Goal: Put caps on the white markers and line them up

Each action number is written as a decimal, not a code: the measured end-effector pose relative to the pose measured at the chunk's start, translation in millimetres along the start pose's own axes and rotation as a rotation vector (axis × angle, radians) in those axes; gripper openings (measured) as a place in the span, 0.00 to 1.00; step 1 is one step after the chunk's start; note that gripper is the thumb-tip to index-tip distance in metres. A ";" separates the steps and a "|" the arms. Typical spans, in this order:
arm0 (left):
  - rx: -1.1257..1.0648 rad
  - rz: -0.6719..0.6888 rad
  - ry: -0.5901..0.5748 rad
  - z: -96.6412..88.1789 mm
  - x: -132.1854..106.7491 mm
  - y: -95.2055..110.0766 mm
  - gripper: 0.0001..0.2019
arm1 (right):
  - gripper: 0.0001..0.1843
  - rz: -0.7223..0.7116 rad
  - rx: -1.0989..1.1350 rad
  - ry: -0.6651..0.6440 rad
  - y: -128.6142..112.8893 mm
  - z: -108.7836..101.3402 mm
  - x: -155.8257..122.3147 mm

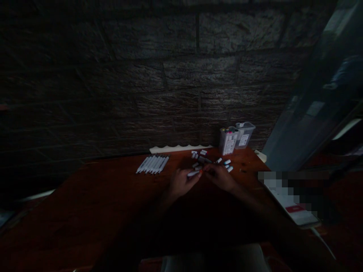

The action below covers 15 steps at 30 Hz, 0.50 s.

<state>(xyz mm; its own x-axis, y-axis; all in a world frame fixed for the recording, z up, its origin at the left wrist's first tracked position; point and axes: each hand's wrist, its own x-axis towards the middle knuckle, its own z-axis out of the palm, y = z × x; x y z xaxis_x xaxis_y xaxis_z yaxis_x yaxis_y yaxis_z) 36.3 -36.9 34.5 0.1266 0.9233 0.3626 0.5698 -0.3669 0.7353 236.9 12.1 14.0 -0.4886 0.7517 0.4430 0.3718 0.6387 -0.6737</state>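
Observation:
My left hand (181, 182) is closed round a white marker (193, 173) with a reddish tip, held just above the wooden table (99, 204). My right hand (220, 176) is pinched at the marker's tip end, fingers together. Several loose markers and caps (202, 155) lie scattered just beyond both hands. A neat row of several white markers (153, 164) lies side by side to the left of my left hand.
Two clear plastic marker boxes (235, 139) stand at the back right against the dark brick wall. A pale scalloped strip (180, 148) lies along the table's far edge. A white paper or booklet (295, 209) lies at the right. The scene is very dim.

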 end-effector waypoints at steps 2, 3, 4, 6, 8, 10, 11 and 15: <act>0.006 0.026 -0.009 -0.3 0.1 -0.8 0.11 | 0.06 0.006 -0.010 -0.014 -0.4 0.0 -0.1; 0.018 0.041 -0.015 -0.5 0.1 -1.4 0.11 | 0.06 0.009 -0.012 -0.020 -0.6 0.1 -0.2; 0.041 0.051 -0.023 -0.6 0.0 -1.9 0.12 | 0.06 0.013 -0.012 -0.025 -0.8 0.3 -0.3; 0.097 0.055 -0.039 -0.8 -0.1 -2.4 0.14 | 0.06 0.025 -0.006 -0.032 -1.1 0.5 -0.4; 0.133 0.043 -0.049 -0.9 -0.2 -2.4 0.15 | 0.06 0.028 -0.004 -0.038 -1.5 0.0 -0.6; 0.145 0.033 -0.054 -1.0 -0.1 -2.3 0.16 | 0.06 0.023 -0.013 -0.044 -1.7 -0.9 -0.7; 0.151 0.031 -0.054 -1.1 0.0 -2.5 0.17 | 0.06 0.023 -0.017 -0.046 -1.7 -1.3 -0.7; 0.212 0.026 -0.059 -2.3 0.6 -4.9 0.19 | 0.06 0.037 -0.018 -0.049 -0.4 -1.3 -0.8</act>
<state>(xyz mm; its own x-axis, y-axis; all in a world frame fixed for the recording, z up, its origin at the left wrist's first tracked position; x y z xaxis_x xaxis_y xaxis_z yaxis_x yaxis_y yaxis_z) 31.7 -34.9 32.4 0.1875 0.9212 0.3410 0.7228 -0.3644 0.5872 238.2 11.5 14.7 -0.5124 0.7659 0.3884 0.4043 0.6141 -0.6778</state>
